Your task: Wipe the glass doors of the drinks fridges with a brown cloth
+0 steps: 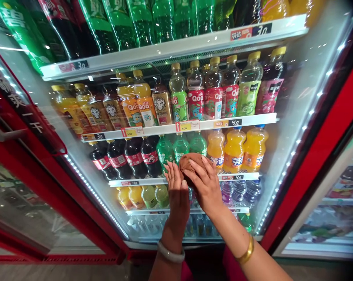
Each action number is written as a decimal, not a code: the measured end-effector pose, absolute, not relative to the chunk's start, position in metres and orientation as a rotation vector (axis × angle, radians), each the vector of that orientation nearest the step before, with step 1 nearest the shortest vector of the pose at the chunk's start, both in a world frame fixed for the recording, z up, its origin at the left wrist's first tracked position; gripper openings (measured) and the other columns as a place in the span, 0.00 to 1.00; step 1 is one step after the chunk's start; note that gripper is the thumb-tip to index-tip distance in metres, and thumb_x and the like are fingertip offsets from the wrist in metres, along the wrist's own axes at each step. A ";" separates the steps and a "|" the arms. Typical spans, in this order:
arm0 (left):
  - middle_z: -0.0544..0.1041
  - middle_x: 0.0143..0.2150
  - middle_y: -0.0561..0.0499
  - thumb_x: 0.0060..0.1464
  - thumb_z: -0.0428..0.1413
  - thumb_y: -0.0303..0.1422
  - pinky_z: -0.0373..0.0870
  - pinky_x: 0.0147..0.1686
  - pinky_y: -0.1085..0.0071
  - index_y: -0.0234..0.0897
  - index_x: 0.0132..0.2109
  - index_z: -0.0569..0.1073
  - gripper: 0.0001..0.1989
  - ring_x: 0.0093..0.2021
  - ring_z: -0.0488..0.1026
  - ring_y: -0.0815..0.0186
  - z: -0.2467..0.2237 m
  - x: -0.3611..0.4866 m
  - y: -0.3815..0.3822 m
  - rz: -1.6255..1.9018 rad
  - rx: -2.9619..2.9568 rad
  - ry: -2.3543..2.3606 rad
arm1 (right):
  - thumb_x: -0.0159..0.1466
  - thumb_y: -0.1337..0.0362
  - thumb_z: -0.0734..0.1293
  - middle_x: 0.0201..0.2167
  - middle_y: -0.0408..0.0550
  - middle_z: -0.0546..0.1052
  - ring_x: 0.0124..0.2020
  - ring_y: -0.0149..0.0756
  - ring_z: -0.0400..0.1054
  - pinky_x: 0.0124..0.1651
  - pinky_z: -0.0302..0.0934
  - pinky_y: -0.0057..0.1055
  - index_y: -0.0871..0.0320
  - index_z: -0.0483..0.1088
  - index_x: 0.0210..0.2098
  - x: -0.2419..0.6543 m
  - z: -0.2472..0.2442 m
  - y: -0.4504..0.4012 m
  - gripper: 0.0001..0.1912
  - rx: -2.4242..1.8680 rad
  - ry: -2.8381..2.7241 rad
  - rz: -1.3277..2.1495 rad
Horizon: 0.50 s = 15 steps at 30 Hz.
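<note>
- Left: I record dark cola bottles in a row on a lit shelf, far side of both hands.
- Left hand: near, fingers extended close together, beside the left edge of the brown item; I cannot tell whether this grip bears on it. A pale bangle circles the wrist.
- Centre: the brown item sits between the hands, in front of green bottles. I cannot determine its material.
- Right hand: near, grip curled over the brown item and holding it. A gold bangle circles the forearm.
- Right: I note orange drink bottles, far, on that same shelf.
</note>
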<state>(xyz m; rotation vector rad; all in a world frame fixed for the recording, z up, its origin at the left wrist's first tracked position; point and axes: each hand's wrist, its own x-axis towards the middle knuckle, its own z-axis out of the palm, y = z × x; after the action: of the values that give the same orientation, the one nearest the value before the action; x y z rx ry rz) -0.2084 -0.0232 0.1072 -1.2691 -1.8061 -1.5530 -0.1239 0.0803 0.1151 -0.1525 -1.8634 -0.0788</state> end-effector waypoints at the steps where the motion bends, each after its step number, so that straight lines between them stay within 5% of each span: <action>1: 0.40 0.79 0.50 0.73 0.40 0.36 0.35 0.77 0.50 0.48 0.77 0.42 0.30 0.78 0.37 0.57 0.104 -0.207 -0.023 -1.533 -1.280 -1.812 | 0.69 0.71 0.63 0.62 0.45 0.75 0.76 0.42 0.48 0.78 0.41 0.57 0.47 0.69 0.59 -0.117 0.109 0.084 0.22 -0.154 -1.878 -0.082; 8: 0.38 0.79 0.43 0.71 0.45 0.30 0.36 0.74 0.37 0.46 0.77 0.38 0.35 0.78 0.33 0.52 0.104 -0.204 -0.006 -1.289 -1.281 -1.857 | 0.66 0.74 0.62 0.65 0.49 0.71 0.76 0.51 0.47 0.72 0.48 0.68 0.48 0.72 0.55 -0.096 0.131 0.103 0.21 -0.323 -1.677 0.125; 15: 0.38 0.78 0.41 0.66 0.44 0.23 0.38 0.73 0.36 0.41 0.77 0.38 0.38 0.78 0.34 0.49 0.108 -0.201 0.021 -1.027 -1.250 -1.787 | 0.67 0.74 0.63 0.63 0.47 0.74 0.75 0.44 0.50 0.76 0.42 0.60 0.48 0.71 0.58 -0.082 0.108 0.107 0.23 -0.212 -1.907 -0.008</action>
<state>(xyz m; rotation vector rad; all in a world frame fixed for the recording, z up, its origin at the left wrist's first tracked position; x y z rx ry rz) -0.2015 0.0213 0.1077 -1.2501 -1.7873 -1.0271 -0.0821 0.1066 0.1081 -0.2121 -1.9073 -0.0077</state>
